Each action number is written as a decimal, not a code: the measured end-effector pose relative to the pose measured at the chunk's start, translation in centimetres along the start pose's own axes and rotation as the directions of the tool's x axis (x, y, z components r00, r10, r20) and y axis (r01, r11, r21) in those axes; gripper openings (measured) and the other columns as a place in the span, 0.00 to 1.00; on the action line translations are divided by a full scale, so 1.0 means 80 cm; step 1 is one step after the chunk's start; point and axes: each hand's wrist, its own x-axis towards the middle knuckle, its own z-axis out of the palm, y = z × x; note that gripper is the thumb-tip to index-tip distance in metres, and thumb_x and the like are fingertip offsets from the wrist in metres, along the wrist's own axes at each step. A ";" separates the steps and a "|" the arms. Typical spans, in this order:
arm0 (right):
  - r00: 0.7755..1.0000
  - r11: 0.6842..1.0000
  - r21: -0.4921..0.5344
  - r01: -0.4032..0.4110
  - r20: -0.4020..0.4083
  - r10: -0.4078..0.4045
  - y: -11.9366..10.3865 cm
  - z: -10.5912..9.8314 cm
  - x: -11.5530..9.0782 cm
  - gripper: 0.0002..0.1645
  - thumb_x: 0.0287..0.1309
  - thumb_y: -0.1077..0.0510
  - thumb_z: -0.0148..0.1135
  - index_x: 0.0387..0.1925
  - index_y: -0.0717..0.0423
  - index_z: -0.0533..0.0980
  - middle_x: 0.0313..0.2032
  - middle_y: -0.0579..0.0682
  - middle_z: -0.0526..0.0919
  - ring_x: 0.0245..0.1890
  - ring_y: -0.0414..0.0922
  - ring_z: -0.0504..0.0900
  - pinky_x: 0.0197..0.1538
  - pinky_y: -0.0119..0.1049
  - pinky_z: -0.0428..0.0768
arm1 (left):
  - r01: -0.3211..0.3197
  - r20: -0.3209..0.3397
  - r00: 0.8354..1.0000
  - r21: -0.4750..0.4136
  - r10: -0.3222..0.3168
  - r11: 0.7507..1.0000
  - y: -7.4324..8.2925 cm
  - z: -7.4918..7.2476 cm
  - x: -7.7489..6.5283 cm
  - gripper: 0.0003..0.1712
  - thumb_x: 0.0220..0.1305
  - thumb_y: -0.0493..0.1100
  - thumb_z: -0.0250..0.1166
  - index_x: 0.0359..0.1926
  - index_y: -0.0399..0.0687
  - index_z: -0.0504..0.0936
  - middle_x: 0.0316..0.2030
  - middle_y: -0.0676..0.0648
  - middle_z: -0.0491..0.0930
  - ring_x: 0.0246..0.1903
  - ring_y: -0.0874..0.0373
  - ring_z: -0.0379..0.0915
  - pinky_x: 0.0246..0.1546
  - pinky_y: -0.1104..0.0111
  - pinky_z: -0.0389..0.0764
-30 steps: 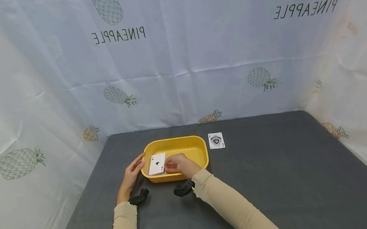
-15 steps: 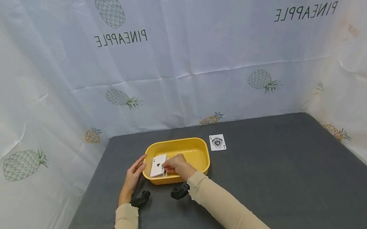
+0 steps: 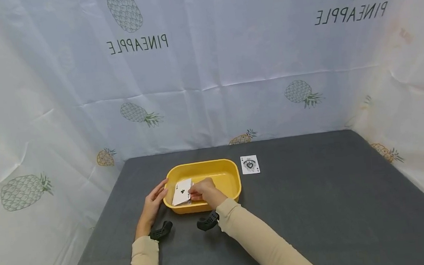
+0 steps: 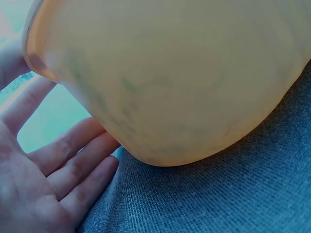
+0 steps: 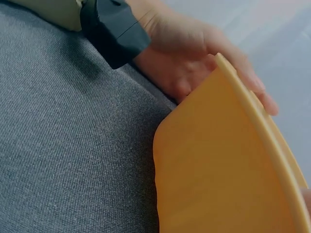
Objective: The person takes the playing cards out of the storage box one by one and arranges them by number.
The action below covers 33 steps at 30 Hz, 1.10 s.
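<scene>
In the head view, a yellow plastic tray (image 3: 221,180) holds several playing cards at its left end. An ace of clubs (image 3: 182,190) lies on top, slightly tilted, with the edge of another card showing below it. My right hand (image 3: 206,191) reaches over the near rim and pinches the ace's right edge; part of that card is behind the fingertips. My left hand (image 3: 152,207) rests along the tray's left end. In the left wrist view, its extended fingers (image 4: 80,170) touch the outer wall, and the thumb side reaches the rim.
An ornate ace of spades (image 3: 250,164) lies face up on the dark grey tabletop (image 3: 316,199), right of the tray. White pineapple-print cloth (image 3: 205,57) hangs behind and at both sides. Each wrist wears a black device (image 3: 207,222).
My right fingers have shifted slightly left onto the ace of clubs, and its near right part has lifted. The left hand stays against the tray.
</scene>
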 end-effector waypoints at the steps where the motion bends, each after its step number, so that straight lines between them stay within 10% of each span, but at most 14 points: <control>1: 1.000 1.000 0.002 -0.006 -0.004 0.006 0.000 -0.001 0.000 0.12 0.46 0.69 0.71 0.36 0.67 0.81 0.13 0.50 0.77 0.12 0.38 0.77 0.23 0.28 0.80 | 0.001 -0.001 1.000 0.004 -0.001 1.000 0.001 0.000 0.000 0.29 0.71 0.46 0.55 0.70 0.47 0.65 0.67 0.36 0.67 0.48 0.83 0.70 0.49 0.88 0.70; 13: 0.999 0.995 0.097 -0.029 0.037 0.026 -0.007 -0.017 -0.011 0.11 0.46 0.69 0.72 0.35 0.68 0.81 0.21 0.55 0.85 0.14 0.39 0.81 0.29 0.31 0.83 | 0.018 0.002 1.000 0.016 -0.018 1.000 0.003 0.000 0.000 0.29 0.71 0.48 0.55 0.70 0.49 0.65 0.67 0.39 0.68 0.47 0.84 0.69 0.49 0.88 0.70; 33: 0.986 0.991 0.131 0.025 0.161 -0.046 -0.023 -0.040 -0.021 0.14 0.51 0.72 0.66 0.42 0.72 0.81 0.15 0.50 0.79 0.15 0.39 0.80 0.30 0.31 0.83 | 0.030 0.004 1.000 -0.017 -0.029 0.999 0.002 -0.001 0.000 0.28 0.71 0.47 0.56 0.70 0.48 0.66 0.43 0.77 0.75 0.48 0.83 0.70 0.49 0.88 0.70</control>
